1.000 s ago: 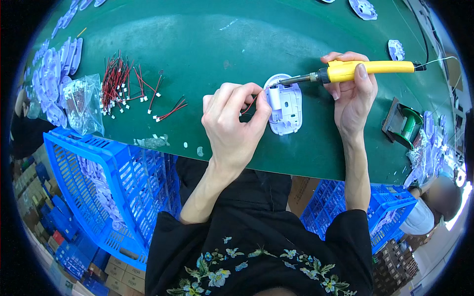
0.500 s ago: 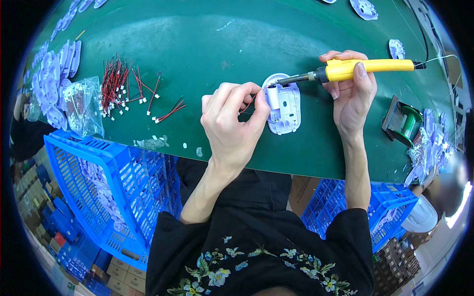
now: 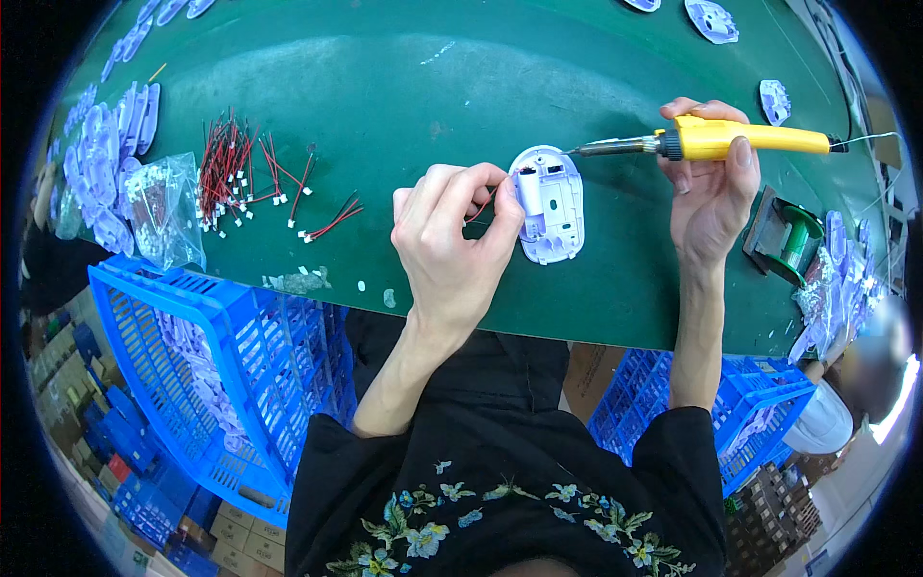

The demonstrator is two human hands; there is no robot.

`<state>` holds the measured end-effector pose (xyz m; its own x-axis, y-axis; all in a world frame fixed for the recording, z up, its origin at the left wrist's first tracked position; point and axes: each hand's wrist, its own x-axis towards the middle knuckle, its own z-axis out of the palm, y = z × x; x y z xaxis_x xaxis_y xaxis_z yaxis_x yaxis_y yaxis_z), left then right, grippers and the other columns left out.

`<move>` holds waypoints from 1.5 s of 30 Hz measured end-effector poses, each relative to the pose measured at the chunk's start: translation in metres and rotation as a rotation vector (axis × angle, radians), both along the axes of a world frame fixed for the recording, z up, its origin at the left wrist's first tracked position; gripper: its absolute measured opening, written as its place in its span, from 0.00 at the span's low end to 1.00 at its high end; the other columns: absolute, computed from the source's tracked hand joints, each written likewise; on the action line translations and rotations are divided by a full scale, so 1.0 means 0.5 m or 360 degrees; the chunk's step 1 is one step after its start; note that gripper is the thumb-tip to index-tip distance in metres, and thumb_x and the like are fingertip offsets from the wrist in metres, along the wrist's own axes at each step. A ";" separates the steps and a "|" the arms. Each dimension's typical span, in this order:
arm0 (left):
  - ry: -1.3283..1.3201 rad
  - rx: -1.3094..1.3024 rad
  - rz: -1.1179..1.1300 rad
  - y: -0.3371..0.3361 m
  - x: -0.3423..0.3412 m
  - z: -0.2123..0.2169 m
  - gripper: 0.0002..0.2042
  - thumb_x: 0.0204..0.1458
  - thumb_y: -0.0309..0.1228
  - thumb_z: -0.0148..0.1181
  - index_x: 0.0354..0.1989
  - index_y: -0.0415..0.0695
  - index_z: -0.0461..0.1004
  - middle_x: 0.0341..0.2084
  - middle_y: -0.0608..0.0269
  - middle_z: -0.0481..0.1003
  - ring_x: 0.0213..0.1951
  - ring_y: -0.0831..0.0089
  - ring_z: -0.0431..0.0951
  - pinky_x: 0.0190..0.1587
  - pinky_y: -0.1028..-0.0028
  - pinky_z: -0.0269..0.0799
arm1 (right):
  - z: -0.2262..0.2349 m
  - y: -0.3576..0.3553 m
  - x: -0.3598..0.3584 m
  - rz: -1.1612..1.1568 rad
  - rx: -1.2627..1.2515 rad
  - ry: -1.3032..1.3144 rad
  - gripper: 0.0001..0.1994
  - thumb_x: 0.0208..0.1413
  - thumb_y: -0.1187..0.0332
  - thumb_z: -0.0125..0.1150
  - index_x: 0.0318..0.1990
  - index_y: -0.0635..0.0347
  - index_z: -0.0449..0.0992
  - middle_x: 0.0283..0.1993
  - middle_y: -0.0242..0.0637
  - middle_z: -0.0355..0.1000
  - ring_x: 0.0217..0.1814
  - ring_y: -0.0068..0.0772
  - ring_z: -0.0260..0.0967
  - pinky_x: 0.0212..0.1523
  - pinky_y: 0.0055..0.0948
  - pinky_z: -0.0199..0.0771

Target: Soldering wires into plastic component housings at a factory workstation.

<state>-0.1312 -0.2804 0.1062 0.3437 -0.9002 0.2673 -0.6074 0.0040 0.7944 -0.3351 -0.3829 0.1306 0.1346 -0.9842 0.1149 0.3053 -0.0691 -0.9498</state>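
Note:
A pale lilac plastic housing (image 3: 558, 216) lies on the green table in front of me, its inner side with posts, slots and a raised cylinder facing up. At its left edge my left hand (image 3: 452, 226) pinches a thin red and black wire (image 3: 481, 207), whose end is partly hidden by my fingers. My right hand (image 3: 711, 188) holds a yellow soldering iron (image 3: 731, 139) with its metal shaft pointing left. The tip of the iron is near the housing's upper right rim; whether it touches there I cannot tell.
Red and black wires with white connectors (image 3: 226, 173) lie in a heap at left, beside a clear plastic bag (image 3: 163, 212) and stacked lilac housings (image 3: 96, 163). A green solder spool (image 3: 798, 240) stands on the right. Blue crates (image 3: 216, 317) stand below the table edge.
My right hand has drawn the soldering iron to the right, away from the upper slots of the housing. The left hand keeps its pinch in the same place.

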 end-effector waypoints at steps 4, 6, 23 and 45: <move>-0.0022 -0.0022 -0.0023 -0.004 0.000 0.008 0.05 0.46 0.23 0.69 0.31 0.41 0.79 0.23 0.68 0.74 0.24 0.77 0.70 0.34 0.74 0.60 | 0.019 -0.005 -0.021 -0.0090 -0.0029 0.0089 0.17 0.62 0.59 0.56 0.48 0.65 0.72 0.45 0.54 0.76 0.21 0.16 0.57 0.29 0.17 0.71; -0.0015 -0.0020 -0.0025 -0.008 0.006 0.009 0.05 0.46 0.23 0.69 0.31 0.41 0.79 0.23 0.68 0.73 0.25 0.77 0.70 0.34 0.74 0.60 | 0.023 -0.009 -0.015 -0.0171 -0.0033 0.0072 0.16 0.61 0.60 0.57 0.48 0.65 0.72 0.45 0.53 0.76 0.21 0.17 0.58 0.28 0.17 0.70; 0.0157 0.0205 -0.0479 -0.013 0.044 0.138 0.04 0.51 0.21 0.66 0.34 0.36 0.80 0.26 0.63 0.78 0.27 0.79 0.74 0.31 0.78 0.64 | 0.100 0.005 -0.129 0.0655 0.0022 -0.0012 0.19 0.42 0.61 0.70 0.39 0.64 0.74 0.35 0.42 0.77 0.39 0.31 0.75 0.42 0.28 0.75; -0.1022 -0.0379 -0.1053 -0.586 -0.331 0.034 0.19 0.50 0.44 0.66 0.47 0.46 0.77 0.39 0.52 0.79 0.44 0.52 0.78 0.49 0.57 0.70 | 0.094 0.004 -0.134 0.0861 -0.0053 -0.0165 0.15 0.47 0.66 0.74 0.38 0.60 0.74 0.35 0.35 0.76 0.38 0.25 0.75 0.40 0.24 0.77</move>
<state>-0.2967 -0.5736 0.1234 -0.4923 -0.7571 0.4293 -0.7442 0.6220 0.2435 -0.4020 -0.3807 0.1776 0.6065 -0.7734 0.1843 0.3975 0.0942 -0.9128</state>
